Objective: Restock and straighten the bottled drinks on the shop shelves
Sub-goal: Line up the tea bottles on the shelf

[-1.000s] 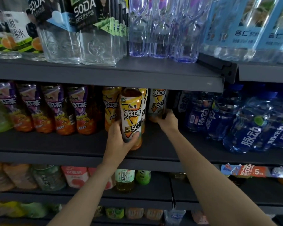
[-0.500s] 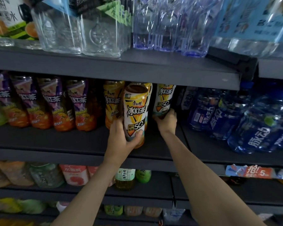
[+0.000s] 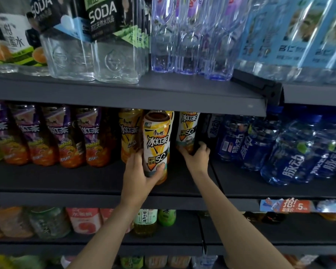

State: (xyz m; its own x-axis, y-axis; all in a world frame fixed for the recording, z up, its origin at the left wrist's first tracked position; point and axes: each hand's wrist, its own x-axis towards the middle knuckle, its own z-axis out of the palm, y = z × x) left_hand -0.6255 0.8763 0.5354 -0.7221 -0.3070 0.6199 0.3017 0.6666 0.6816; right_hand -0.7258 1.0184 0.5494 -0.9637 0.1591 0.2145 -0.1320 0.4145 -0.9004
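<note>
Near the middle shelf point(image 3: 85, 195) front edge, an iced-tea bottle point(image 3: 157, 140) (yellow label) is gripped by the left hand point(image 3: 142, 171); a rear bottle point(image 3: 187, 131) is clasped by the right hand point(image 3: 197, 156).

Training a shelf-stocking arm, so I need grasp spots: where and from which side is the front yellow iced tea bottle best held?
Grip the yellow iced tea bottle around its lower body, coming from the open shelf front and slightly left, as the left hand does. It stands upright and its top sits close under the upper shelf, with neighbouring bottles behind it.

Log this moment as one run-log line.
left hand: grips front iced tea bottle | right hand: holds rear iced tea bottle | middle shelf | step: straightening
</note>
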